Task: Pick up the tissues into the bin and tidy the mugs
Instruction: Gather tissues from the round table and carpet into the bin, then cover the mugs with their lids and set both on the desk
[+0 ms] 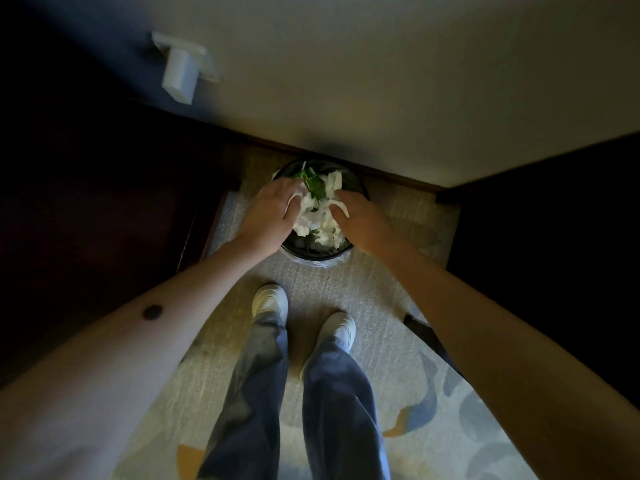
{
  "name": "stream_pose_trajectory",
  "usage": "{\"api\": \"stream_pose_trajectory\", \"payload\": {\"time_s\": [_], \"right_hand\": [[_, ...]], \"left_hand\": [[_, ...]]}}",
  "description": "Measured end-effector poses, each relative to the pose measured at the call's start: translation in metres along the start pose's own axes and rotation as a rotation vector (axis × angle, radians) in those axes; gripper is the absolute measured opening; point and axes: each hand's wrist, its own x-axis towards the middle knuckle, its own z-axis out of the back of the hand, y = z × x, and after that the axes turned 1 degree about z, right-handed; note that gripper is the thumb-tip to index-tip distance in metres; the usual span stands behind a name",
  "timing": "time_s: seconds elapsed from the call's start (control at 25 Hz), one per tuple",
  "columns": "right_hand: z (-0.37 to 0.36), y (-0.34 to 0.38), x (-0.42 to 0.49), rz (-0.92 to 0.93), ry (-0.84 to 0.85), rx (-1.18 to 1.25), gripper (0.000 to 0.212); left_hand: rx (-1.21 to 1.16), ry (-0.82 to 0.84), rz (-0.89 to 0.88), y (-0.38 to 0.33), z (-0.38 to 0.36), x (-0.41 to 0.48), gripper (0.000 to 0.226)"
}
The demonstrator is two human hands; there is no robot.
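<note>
A round black bin (313,252) lined with a clear bag stands on the carpet against the wall. It is piled with crumpled white tissues (320,216) and some green scraps. My left hand (273,209) sits over the bin's left side, its fingers curled onto the tissues. My right hand (360,220) is over the right side, with a white strip of tissue lying across its fingers. Both hands touch the pile from either side. No mugs are in view.
Dark wooden furniture (104,202) stands close on the left and a dark panel (554,220) on the right, leaving a narrow strip of carpet. My feet in white shoes (270,301) stand just before the bin. A white wall fitting (181,71) hangs upper left.
</note>
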Motion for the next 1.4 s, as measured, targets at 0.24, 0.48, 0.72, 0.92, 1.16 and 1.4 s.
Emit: {"api": "stream_pose_trajectory", "payload": {"time_s": [0.24,0.48,0.72,0.92,1.16,1.4], "right_hand": [[0.074,0.050,-0.066,0.045,-0.066,-0.072,0.048],[0.173,0.093,-0.174,0.088,-0.220,-0.219,0.047],[0.274,0.101,-0.298,-0.004,-0.586,-0.215,0.043],[0.322,0.068,-0.440,-0.175,-0.852,-0.203,0.045],[0.334,-0.019,-0.618,-0.524,-1.101,-0.198,0.044],[0.323,-0.140,-0.749,-0.752,-1.224,-0.132,0.040]], "left_hand": [[0.002,-0.104,-0.012,-0.078,0.060,-0.044,0.040],[0.143,-0.181,-0.215,-0.192,0.119,-0.094,0.037],[0.174,-0.230,-0.549,-0.325,0.174,-0.109,0.036],[0.161,-0.194,-0.851,-0.456,0.169,-0.152,0.032],[0.145,-0.025,-1.179,-0.603,0.095,-0.226,0.026],[0.156,0.127,-1.336,-0.715,-0.026,-0.284,0.023]]}}
